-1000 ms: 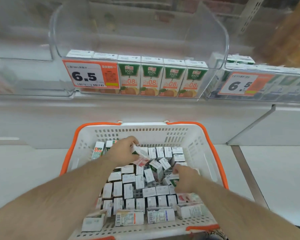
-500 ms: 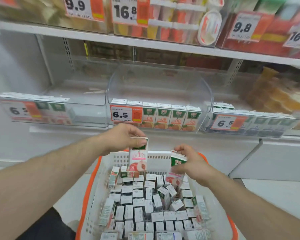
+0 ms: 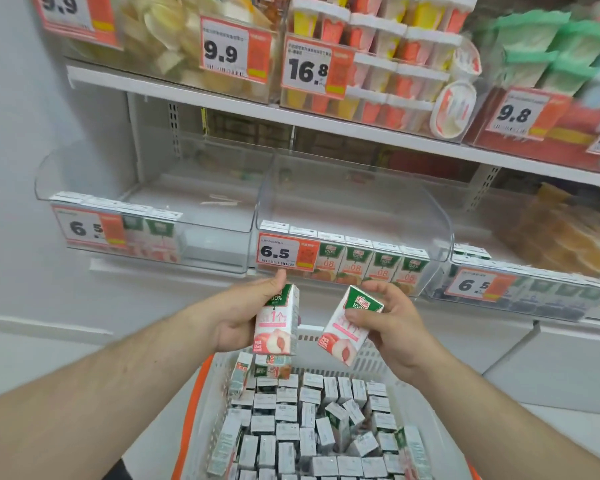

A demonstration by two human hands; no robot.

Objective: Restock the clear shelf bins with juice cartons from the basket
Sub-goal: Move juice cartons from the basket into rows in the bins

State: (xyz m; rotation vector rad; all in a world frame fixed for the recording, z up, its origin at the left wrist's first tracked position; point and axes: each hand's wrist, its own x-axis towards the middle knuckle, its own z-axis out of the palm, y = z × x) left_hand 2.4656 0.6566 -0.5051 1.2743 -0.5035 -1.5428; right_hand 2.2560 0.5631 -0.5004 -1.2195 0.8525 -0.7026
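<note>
My left hand (image 3: 243, 313) grips an upright pink-and-green peach juice carton (image 3: 278, 323) above the basket's far rim. My right hand (image 3: 392, 323) holds a second peach carton (image 3: 347, 330), tilted to the left. Both cartons hang just below the middle clear bin (image 3: 354, 202), which has a row of orange juice cartons (image 3: 371, 263) along its front. The white basket with orange rim (image 3: 191, 410) below holds several cartons (image 3: 312, 424). The left clear bin (image 3: 194, 237) has a few peach cartons (image 3: 153, 237) at its front left.
A third clear bin (image 3: 520, 289) with a 6.5 price tag sits to the right. The upper shelf (image 3: 291, 116) carries packaged snacks and price tags. A white wall stands at the left, and a white cabinet front lies under the bins.
Both hands have lifted a carton each out of the basket and risen toward the bins. The view has tilted up, showing the upper shelf.
</note>
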